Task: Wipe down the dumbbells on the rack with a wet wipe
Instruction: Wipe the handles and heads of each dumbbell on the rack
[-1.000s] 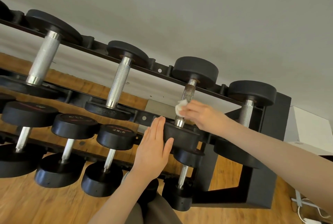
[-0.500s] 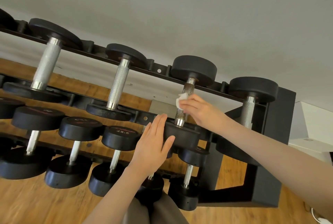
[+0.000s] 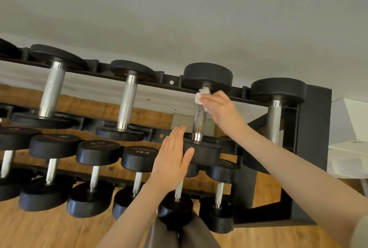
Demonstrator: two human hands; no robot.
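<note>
A black two-tier rack (image 3: 314,128) holds black dumbbells with steel handles. On the top tier, third from the left, one dumbbell (image 3: 199,122) has a darker, worn handle. My right hand (image 3: 221,108) pinches a crumpled white wet wipe (image 3: 201,97) against the far end of that handle, just under its far head. My left hand (image 3: 173,158) lies flat with straight fingers against the left side of the same dumbbell's near head.
Other top-tier dumbbells (image 3: 127,104) sit to the left and one (image 3: 275,112) to the right. Smaller dumbbells (image 3: 139,168) fill the lower tier. Wooden floor (image 3: 49,227) lies below, a grey wall behind, and white furniture (image 3: 350,144) at the right.
My right hand has slid the wipe along the handle from its near end up to the far head. My left hand has stayed pressed on the near head.
</note>
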